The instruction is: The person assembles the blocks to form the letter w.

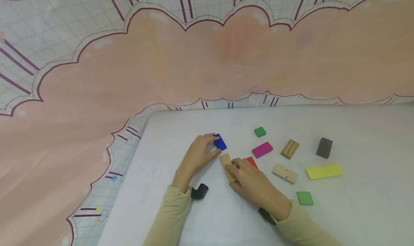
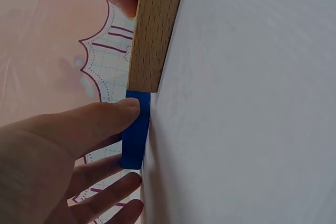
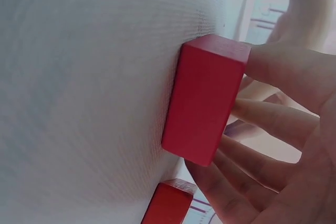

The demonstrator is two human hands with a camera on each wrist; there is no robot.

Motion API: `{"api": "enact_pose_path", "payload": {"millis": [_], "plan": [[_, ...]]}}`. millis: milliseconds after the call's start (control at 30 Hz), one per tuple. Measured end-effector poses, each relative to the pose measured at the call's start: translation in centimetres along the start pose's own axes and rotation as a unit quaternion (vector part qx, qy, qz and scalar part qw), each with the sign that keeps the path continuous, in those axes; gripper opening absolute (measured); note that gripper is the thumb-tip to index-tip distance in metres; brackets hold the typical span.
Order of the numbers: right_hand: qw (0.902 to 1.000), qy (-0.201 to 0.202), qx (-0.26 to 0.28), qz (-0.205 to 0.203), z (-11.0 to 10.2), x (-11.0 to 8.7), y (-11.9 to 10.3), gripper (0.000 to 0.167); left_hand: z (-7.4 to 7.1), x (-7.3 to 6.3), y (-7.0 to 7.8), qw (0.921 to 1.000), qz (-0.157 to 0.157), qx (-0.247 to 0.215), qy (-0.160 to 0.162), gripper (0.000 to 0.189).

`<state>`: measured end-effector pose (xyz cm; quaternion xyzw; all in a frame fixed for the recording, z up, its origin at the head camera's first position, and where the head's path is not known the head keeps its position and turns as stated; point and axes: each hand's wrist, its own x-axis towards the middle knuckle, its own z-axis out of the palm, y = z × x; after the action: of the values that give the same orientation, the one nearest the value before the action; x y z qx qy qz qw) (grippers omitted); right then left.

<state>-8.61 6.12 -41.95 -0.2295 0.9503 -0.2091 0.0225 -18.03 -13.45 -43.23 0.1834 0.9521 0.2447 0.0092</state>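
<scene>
Near the left side of the white bench (image 1: 145,195), we see the left hand (image 1: 195,158) pinching a blue block (image 1: 220,142) between thumb and fingers. Just beside it, toward us, lies the end of a long wooden block (image 1: 225,159); we cannot tell whether the two touch. The right hand (image 1: 253,186) grasps this wooden block, a finger over its top. In the right wrist view we also find a red block (image 3: 202,103) between that hand's thumb and fingers, with another red piece (image 3: 168,205) near it; we cannot tell which of these peeks out behind the knuckles in the head view. Farther right, we have a small dark-green block (image 1: 260,132) with a magenta block (image 1: 262,150) nearer us, then a pale wooden plank (image 1: 285,174) and a grooved wooden piece (image 1: 290,149) behind it. Past these we see a light-green block (image 1: 305,198) closest to us, a yellow bar (image 1: 324,172) farther off, and a dark block (image 1: 324,147) behind the bar.
</scene>
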Motion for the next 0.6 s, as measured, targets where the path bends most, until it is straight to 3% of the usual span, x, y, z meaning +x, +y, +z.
{"api": "enact_pose_path", "payload": {"millis": [600], "plan": [[0.9999,-0.003,0.002,-0.010,-0.17,0.44,0.21,0.044,-0.32,-0.06,-0.36,0.9994,0.009,-0.025,-0.022,0.046]]}}
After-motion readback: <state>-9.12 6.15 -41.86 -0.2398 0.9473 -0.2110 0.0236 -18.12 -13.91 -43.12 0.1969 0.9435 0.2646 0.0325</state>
